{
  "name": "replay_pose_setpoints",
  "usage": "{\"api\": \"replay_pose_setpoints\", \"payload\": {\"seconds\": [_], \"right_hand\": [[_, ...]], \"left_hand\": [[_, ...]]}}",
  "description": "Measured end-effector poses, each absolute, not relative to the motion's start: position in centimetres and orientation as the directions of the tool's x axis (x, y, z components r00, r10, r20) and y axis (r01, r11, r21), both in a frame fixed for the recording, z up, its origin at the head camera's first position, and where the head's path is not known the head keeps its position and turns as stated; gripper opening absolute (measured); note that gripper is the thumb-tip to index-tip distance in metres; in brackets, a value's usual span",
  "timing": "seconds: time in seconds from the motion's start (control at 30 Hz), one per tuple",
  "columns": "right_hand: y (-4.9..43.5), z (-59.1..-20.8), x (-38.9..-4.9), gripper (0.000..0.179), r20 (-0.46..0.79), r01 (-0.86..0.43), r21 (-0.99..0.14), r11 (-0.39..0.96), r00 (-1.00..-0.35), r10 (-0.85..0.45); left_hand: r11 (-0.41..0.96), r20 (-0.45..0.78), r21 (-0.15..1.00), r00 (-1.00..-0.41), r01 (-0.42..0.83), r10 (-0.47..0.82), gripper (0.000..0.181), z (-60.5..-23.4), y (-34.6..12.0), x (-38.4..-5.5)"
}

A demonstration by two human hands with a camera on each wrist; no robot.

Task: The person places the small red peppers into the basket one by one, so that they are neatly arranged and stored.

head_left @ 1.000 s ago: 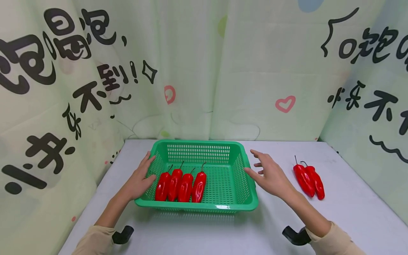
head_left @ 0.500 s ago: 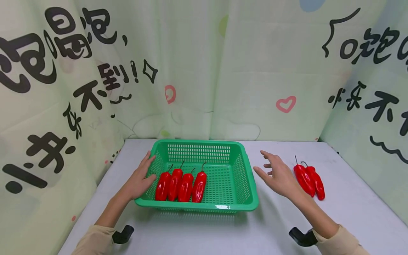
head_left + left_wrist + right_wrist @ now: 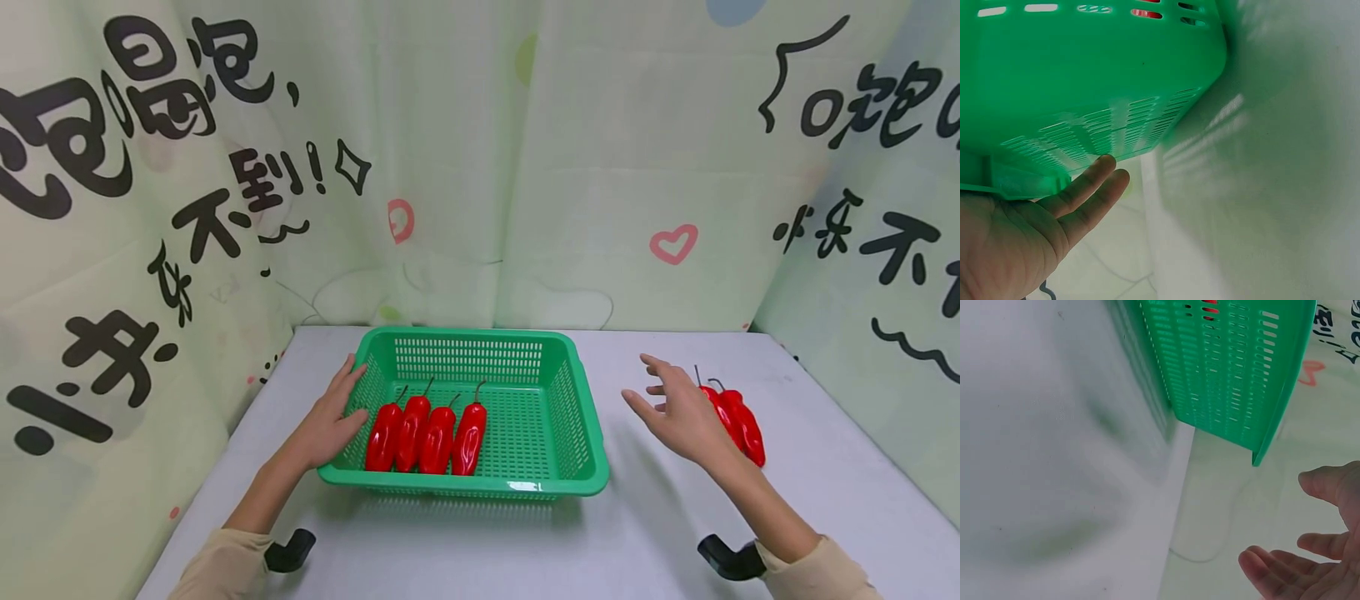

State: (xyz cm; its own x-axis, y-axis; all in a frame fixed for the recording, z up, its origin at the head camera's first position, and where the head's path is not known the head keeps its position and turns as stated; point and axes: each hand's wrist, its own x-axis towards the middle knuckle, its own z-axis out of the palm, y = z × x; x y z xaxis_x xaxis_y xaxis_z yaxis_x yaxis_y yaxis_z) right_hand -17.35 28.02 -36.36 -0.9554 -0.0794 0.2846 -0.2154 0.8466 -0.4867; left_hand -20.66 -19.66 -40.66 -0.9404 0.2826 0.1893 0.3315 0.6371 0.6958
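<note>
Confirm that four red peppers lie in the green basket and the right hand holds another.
Not quite: the right hand holds nothing, as the head and right wrist views show. Four red peppers do lie in the green basket.

Peppers [image 3: 437, 442] in basket [image 3: 465, 482], more peppers [image 3: 745, 422] right (apart)

The white table [image 3: 487, 550] bears a green basket [image 3: 397, 479] and, partly hidden, apparently two red peppers [image 3: 746, 427].

Left curtain [image 3: 112, 250]: "不到!" | Right curtain [image 3: 885, 192]: "不" | Other characters [image 3: 71, 137]: unclear
</note>
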Motion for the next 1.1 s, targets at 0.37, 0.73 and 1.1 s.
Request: {"api": "replay_pose_setpoints", "payload": {"seconds": [0.37,0.73,1.1], "right_hand": [[30.7,-36.9,-17.4,0.071,0.278,-0.177,-0.466,0.867,-0.959,-0.046],[33.4,-37.6,-17.6,0.069,0.291,-0.138,-0.439,0.888,-0.957,-0.005],[35.5,-38.5,-18.3,0.072,0.243,-0.062,-0.408,0.911,-0.969,0.043]], "left_hand": [[0.635,0.19,0.697,-0.94,0.332,0.283,0.07,-40.6,-19.7,-20.7],[0.632,0.191,0.699,-0.939,0.335,0.287,0.07,-40.5,-19.6,-20.5],[0.636,0.188,0.696,-0.94,0.333,0.286,0.07,-40.5,-19.5,-20.5]]}}
